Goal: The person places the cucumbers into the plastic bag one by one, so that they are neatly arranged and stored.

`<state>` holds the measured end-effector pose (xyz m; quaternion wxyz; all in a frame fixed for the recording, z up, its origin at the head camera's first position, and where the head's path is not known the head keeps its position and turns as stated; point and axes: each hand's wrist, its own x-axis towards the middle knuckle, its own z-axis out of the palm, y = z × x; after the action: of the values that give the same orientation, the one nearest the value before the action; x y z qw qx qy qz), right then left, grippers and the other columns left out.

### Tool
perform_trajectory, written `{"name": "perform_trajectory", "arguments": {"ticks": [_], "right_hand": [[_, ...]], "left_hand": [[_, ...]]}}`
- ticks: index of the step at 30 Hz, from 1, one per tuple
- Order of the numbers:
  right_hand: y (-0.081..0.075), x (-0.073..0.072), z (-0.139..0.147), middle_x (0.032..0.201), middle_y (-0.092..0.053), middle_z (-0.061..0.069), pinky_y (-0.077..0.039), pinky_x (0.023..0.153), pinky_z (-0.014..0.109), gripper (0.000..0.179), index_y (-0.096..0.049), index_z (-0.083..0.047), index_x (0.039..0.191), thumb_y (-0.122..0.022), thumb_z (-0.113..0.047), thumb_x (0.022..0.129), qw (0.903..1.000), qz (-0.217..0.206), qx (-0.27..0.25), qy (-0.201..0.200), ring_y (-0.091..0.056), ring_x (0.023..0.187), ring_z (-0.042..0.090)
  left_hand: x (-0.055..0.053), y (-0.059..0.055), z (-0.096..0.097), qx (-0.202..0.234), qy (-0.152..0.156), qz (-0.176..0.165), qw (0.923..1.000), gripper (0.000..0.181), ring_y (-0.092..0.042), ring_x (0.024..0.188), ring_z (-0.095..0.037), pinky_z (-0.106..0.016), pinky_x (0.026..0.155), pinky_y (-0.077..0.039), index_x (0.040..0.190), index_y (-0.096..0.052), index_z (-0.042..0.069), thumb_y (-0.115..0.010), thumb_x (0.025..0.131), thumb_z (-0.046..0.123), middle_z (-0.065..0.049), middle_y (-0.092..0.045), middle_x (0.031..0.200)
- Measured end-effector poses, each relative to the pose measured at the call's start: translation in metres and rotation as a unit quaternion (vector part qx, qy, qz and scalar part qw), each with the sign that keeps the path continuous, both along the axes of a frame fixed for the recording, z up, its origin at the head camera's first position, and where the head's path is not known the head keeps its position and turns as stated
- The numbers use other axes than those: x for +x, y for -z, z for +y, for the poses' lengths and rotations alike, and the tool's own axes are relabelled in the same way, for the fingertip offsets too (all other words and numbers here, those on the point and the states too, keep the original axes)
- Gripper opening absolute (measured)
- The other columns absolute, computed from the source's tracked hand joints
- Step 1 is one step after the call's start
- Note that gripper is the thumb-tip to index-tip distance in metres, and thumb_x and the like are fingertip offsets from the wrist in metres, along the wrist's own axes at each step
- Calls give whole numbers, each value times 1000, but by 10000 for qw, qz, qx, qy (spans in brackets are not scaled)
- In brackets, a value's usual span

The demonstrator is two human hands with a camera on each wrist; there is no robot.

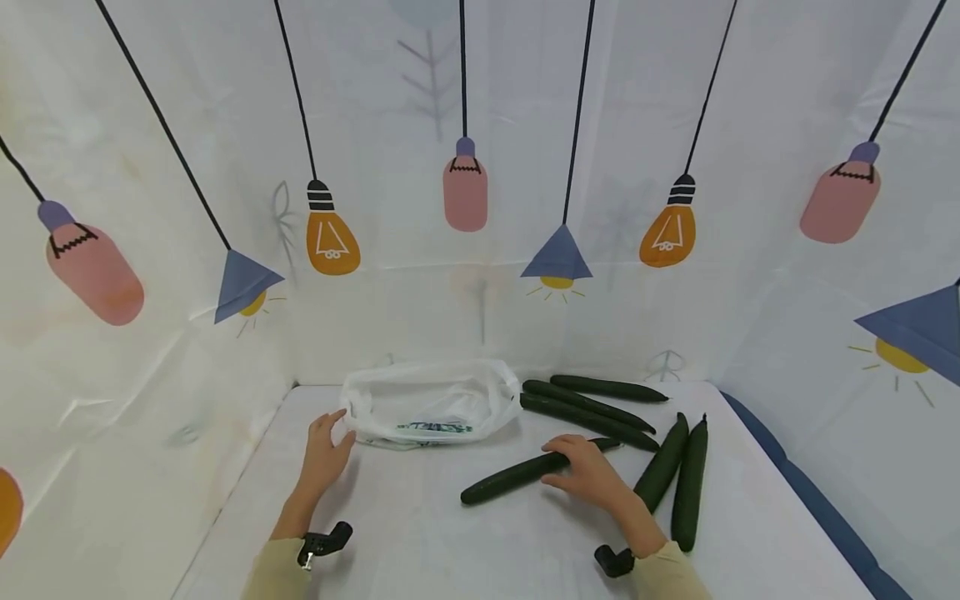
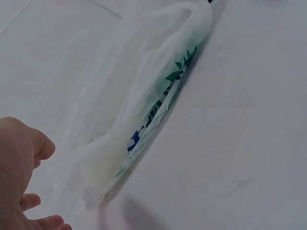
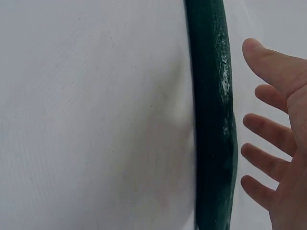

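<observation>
A white plastic bag (image 1: 435, 432) with green and blue print lies at the back of the table, its mouth spread wide. At its left end is my left hand (image 1: 327, 454), thumb and fingers apart; whether it touches the film cannot be told. The left wrist view has this hand (image 2: 21, 163) beside the crumpled bag (image 2: 153, 105). A long dark green cucumber (image 1: 510, 481) lies diagonally in front of the bag. Over its right part is my right hand (image 1: 588, 472). In the right wrist view, the fingers (image 3: 268, 132) are spread alongside the cucumber (image 3: 213, 115), with a visible gap.
Several more cucumbers lie to the right: a group (image 1: 592, 417) by the bag's right end, one at the back (image 1: 611, 388), and two (image 1: 690, 487) beside my right forearm. A white cloth (image 1: 420, 542) covers the table; a lamp-patterned curtain (image 1: 480, 308) stands behind.
</observation>
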<state>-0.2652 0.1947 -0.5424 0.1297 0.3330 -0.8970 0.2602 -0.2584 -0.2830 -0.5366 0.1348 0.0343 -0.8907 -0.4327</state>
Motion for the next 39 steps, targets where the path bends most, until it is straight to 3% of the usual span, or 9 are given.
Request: {"name": "perform_trajectory", "arguments": {"ticks": [6,15,24,30,36,39], "right_hand": [[-3,1,-5,113,-65,2,-45,91,51,47,-69,-8,114,-82,-34,77,9994,-346,-74,42,-59,107,26],[2,4,-11,116,-63,2,-41,93,53,49,-69,-10,114,-79,-42,78,9965,-839,33,11,-56,111,27],[1,1,-17,111,-65,-1,-43,91,50,45,-70,-12,111,-80,-41,78,9979,-627,160,50,-58,107,23],[2,0,-19,110,-66,-1,-44,89,50,44,-71,-12,110,-80,-41,78,9981,-591,188,20,-59,105,22],[5,-2,-20,108,-66,-2,-44,87,48,42,-71,-14,108,-81,-40,77,9987,-465,229,12,-60,103,21],[7,-3,-20,108,-66,-3,-44,85,47,41,-71,-15,108,-82,-39,76,9989,-404,251,20,-61,102,20]], "left_hand": [[-17,-1,-2,205,-36,-135,9997,50,-18,137,-49,-61,108,-21,142,-39,-7,-52,97,12,-38,-21,146],[-32,2,-9,627,-90,-364,9973,51,-20,139,-46,-57,109,-23,143,-37,-8,-51,98,10,-34,-26,148],[-57,-1,-18,963,-110,-850,9917,58,-22,136,-52,-60,106,-27,150,-30,0,-50,98,17,-33,-17,153],[-67,-2,-22,1163,-130,-1096,9871,62,-20,138,-48,-58,107,-27,152,-25,2,-52,99,19,-36,-19,150],[-77,1,-22,1446,-56,-1111,9832,87,-18,139,-47,-59,106,-29,157,-4,13,-63,94,23,-34,-14,152],[-82,8,-21,1204,-40,-1053,9871,96,-21,138,-47,-59,105,-30,158,-2,16,-70,90,24,-34,-17,152]]}}
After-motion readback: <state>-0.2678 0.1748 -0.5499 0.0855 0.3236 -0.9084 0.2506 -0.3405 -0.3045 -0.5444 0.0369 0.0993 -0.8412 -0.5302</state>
